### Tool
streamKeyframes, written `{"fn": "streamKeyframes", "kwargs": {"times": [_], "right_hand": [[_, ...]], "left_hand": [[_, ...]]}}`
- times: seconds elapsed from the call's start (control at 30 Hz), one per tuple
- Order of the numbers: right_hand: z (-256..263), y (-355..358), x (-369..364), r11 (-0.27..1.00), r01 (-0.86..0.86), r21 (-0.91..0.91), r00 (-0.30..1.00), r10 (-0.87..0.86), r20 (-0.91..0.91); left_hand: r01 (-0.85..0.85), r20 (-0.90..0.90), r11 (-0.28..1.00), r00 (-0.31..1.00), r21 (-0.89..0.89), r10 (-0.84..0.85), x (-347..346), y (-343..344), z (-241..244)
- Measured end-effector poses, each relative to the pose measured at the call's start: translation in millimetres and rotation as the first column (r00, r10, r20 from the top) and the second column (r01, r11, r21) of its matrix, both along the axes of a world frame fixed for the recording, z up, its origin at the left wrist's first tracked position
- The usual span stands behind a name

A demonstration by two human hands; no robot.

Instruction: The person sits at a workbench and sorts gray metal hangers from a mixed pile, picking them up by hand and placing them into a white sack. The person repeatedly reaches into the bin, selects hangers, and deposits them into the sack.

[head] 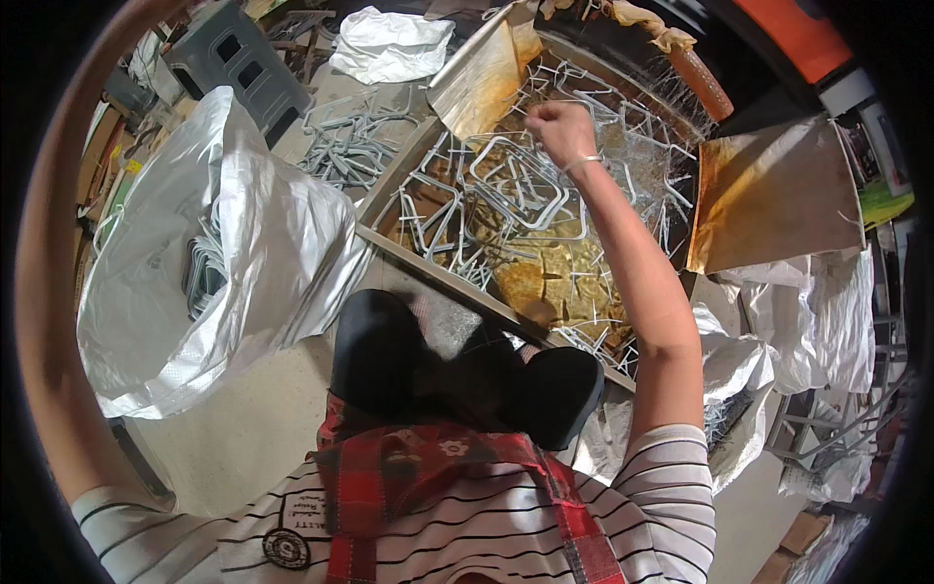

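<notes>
My right hand (562, 131) is raised over a wide metal tray (452, 274), its fingers curled; whether something thin sits between them cannot be told. Bent metal rods and frames (522, 197) lie in the tray, with small cross-shaped wire pieces among them. A rust-stained sheet flap (485, 80) stands at the tray's far left edge, close to the hand. My left arm reaches up along the left rim of the view, and its hand is out of view. Right of that arm stands an open white woven sack (284, 241) with stacked bent metal pieces (206, 270) inside.
A pile of grey bent rods (361, 146) lies on the floor left of the tray. Behind it are a grey plastic stool (241, 69) and a white bag (392, 44). Another stained panel (781, 197) stands at the right, above more white sacks (737, 358).
</notes>
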State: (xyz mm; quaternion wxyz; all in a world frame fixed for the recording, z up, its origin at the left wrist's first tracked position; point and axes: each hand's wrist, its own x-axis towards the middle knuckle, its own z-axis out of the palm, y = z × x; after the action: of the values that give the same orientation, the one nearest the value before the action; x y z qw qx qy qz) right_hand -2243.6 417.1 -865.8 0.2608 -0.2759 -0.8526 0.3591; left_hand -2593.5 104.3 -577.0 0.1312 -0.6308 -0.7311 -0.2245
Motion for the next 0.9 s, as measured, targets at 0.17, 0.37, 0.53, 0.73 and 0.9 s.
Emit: {"fn": "streamKeyframes", "kwargs": {"times": [0.17, 0.37, 0.53, 0.73, 0.9], "right_hand": [[-62.8, 14.7, 47.2, 0.963, 0.132, 0.234, 0.974, -0.17, 0.149], [-116.8, 19.9, 130.7, 0.965, 0.191, 0.18, 0.891, -0.248, 0.381], [-158.1, 20.9, 116.7, 0.971, -0.087, 0.221, 0.868, -0.035, 0.496], [-230.7, 18.5, 52.0, 0.903, -0.215, 0.371, 0.79, -0.062, 0.61], [-269.4, 21.2, 5.1, 0.837, -0.432, 0.336, 0.647, 0.028, 0.762]], "left_hand": [[-0.114, -0.051, 0.981, 0.991, 0.159, 0.124, 209.8, 185.0, -14.1], [-0.133, 0.711, 0.991, 0.693, -0.034, 0.118, 263.6, 212.1, -226.0], [-0.522, 0.982, 0.831, -0.108, -0.19, 0.157, 218.3, 143.0, -402.0], [-0.535, 0.917, 0.788, -0.387, -0.306, 0.093, 224.5, 140.9, -472.0], [-0.508, 0.849, 0.836, -0.519, -0.21, -0.102, 212.8, 149.4, -451.2]]}}
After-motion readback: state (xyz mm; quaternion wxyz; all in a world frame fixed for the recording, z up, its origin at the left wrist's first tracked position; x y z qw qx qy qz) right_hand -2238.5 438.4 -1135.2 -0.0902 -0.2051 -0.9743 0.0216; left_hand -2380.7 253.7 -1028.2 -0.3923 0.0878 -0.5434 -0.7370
